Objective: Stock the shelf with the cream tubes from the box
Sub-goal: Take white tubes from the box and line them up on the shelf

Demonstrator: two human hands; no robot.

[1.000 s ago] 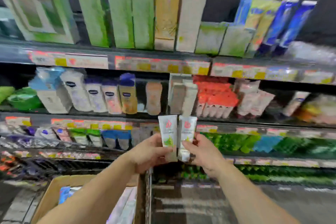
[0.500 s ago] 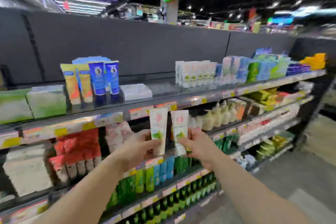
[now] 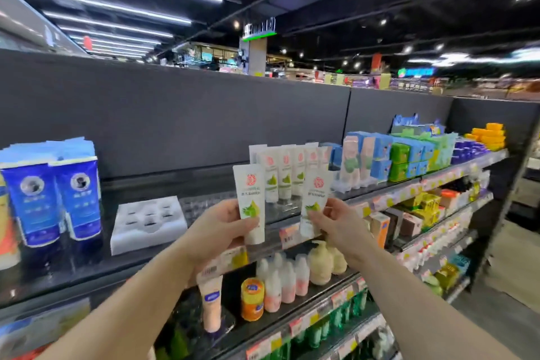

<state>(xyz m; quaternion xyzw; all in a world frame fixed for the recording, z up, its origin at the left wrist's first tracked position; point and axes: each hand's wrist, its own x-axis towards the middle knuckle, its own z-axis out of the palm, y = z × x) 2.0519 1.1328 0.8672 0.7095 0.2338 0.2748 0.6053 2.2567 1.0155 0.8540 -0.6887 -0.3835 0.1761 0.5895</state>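
Note:
Each of my hands holds one white cream tube with a red seal and green leaf print, cap down. My left hand [image 3: 217, 229] grips the left tube [image 3: 249, 199]; my right hand [image 3: 336, 223] pinches the right tube [image 3: 315, 199]. Both tubes are raised in front of the top shelf [image 3: 204, 204]. Behind them, a row of several matching tubes [image 3: 287, 174] stands upright on that shelf. The box is out of view.
On the top shelf, blue tubes [image 3: 52, 193] stand at the left beside a white plastic holder tray [image 3: 149, 223]. Blue and green boxes [image 3: 409, 155] fill the right part. Lower shelves carry bottles [image 3: 292, 275] and price tags. The aisle floor lies at the right.
My view has swung up and right from the lower shelves to the top shelf. Both hands have risen with the tubes, which are now slightly farther apart.

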